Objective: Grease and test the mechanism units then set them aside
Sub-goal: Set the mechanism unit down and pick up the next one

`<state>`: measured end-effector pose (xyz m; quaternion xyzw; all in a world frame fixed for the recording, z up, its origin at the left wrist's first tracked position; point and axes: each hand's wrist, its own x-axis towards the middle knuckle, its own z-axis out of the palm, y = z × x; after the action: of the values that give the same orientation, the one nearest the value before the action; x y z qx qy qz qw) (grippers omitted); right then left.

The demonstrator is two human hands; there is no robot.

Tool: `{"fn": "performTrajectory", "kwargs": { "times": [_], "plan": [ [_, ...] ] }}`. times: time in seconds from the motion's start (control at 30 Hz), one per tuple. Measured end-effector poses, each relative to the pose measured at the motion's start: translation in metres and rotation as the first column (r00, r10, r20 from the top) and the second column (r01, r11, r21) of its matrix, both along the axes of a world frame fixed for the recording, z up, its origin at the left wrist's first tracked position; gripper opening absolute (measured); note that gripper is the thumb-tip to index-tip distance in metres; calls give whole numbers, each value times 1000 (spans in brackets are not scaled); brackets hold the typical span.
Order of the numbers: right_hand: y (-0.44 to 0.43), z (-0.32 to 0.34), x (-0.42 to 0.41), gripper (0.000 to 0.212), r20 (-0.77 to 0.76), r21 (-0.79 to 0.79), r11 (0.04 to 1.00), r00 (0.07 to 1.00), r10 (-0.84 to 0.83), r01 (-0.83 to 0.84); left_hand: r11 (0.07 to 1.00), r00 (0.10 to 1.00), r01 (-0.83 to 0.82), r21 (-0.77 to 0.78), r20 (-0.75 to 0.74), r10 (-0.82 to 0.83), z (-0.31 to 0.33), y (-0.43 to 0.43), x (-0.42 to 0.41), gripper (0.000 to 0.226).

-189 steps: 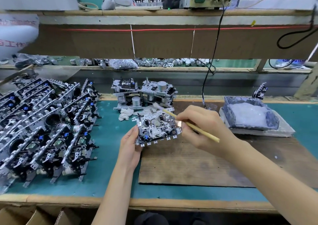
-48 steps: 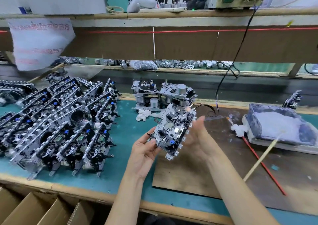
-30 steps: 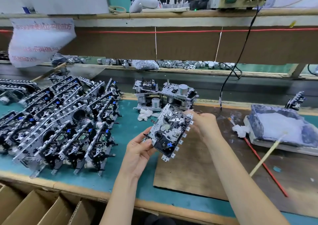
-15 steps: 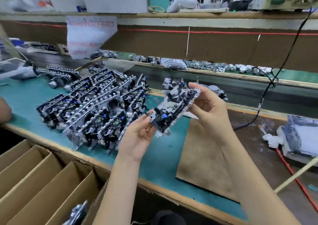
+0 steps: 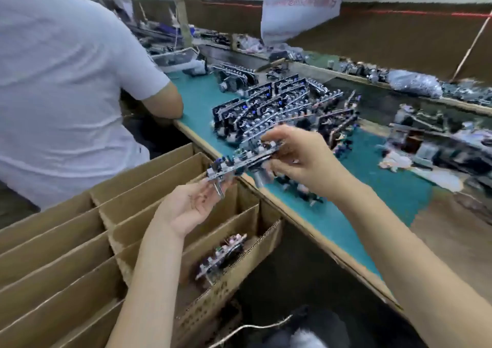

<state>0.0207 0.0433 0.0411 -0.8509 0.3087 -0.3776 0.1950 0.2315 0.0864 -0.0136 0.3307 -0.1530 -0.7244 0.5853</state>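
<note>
The right hand (image 5: 298, 158) pinches the right end of the mechanism unit (image 5: 239, 161) between thumb and curled fingers. The left hand (image 5: 191, 204), palm up with fingers spread, props its left end from below. The unit hangs tilted at the near edge of the bench (image 5: 332, 214), above the cardboard box (image 5: 80, 241). Gripped at one end only, it could slip, or a pin could catch a divider (image 5: 149, 177) and bend. Through the blur, a second unit (image 5: 223, 254) seems to stand in the box's near right slot.
</note>
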Motion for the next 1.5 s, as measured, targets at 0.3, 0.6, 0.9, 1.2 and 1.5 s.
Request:
{"fn": "performTrajectory", "kwargs": {
  "times": [0.3,0.6,0.9,1.2,1.5],
  "plan": [
    [-8,-38,42,28,-218,152,988,976,-1,35,919,632,125,374,684,-365,-38,19,40,39],
    [-16,-50,51,33,-271,221,960,956,-110,173,886,668,155,436,615,-419,-49,19,46,46],
    [-19,-57,53,29,-258,267,946,959,-116,186,826,-312,256,502,852,-421,-65,7,-13,29],
    [-16,-63,49,28,-245,323,932,966,-87,166,866,-475,218,450,824,-309,-84,-11,-38,18],
    [-21,-62,44,18,-133,353,925,986,-99,140,920,-436,240,309,881,-182,-85,-18,-51,17]
  ]
}}
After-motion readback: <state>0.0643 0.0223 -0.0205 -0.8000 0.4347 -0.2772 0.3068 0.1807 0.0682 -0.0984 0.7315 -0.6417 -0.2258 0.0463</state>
